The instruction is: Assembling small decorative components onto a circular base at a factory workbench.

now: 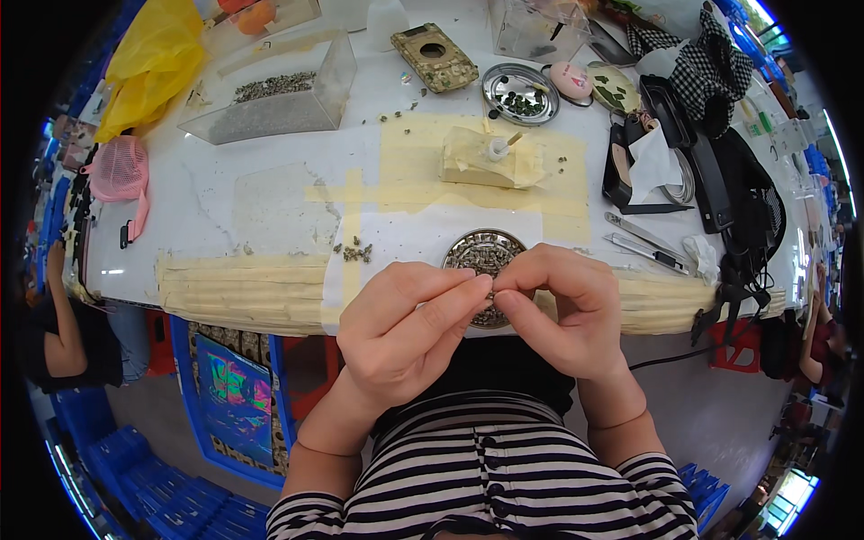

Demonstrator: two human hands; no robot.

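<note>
Both of my hands meet over a round metal dish (486, 245) filled with small metallic pieces at the table's front edge. My left hand (409, 319) is closed, thumb and fingertips pinched together. Opposite it, my right hand (567, 310) pinches at the same spot with thumb and forefinger, the fingertips nearly touching. Whatever lies between them is too small to name. Left of the dish, a little cluster of similar metallic pieces (354, 252) lies on the white sheet. Beyond the dish stands a tape-wrapped block (490, 160) with a small white nozzle-like piece on top.
At the back left stands a clear bin (270, 103) of small parts. A round tray (520, 94) holds dark green pieces, near a camouflage-patterned box (434, 57). Tweezers (643, 232) and a craft knife (646, 252) lie to the right. A pink mesh pouch (120, 171) sits far left.
</note>
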